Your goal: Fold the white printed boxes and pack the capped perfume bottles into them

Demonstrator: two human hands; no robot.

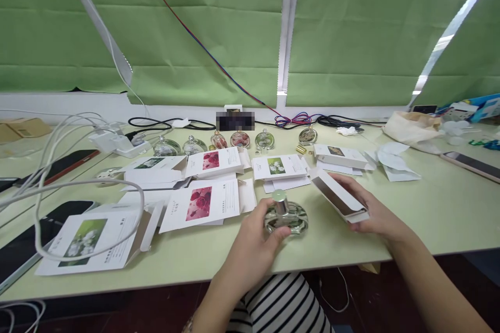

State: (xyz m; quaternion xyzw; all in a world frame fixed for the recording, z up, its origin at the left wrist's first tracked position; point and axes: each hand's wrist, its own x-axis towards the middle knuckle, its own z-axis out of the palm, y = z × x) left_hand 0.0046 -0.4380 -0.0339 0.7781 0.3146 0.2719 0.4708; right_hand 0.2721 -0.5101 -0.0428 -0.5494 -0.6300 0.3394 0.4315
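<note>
My left hand [258, 239] has its fingers wrapped round a clear glass perfume bottle [299, 219] with a silver cap, low over the table's front part. To its right, my right hand [377, 213] grips a white perfume box [336, 195] with its open end tilted toward me and a dark inside showing. Bottle and box are apart. Behind my left hand lies a white box with a white-flower picture [278, 166]. Another white box [341, 156] rests flat beyond my right hand.
Several round perfume bottles [239, 139] stand in a row at the back. Boxes with red pictures [203, 203] and a white-flower box [88, 244] lie to the left, under a looping white cable [142, 208]. Phones [474, 165] and a cloth bag [414, 130] sit at the right.
</note>
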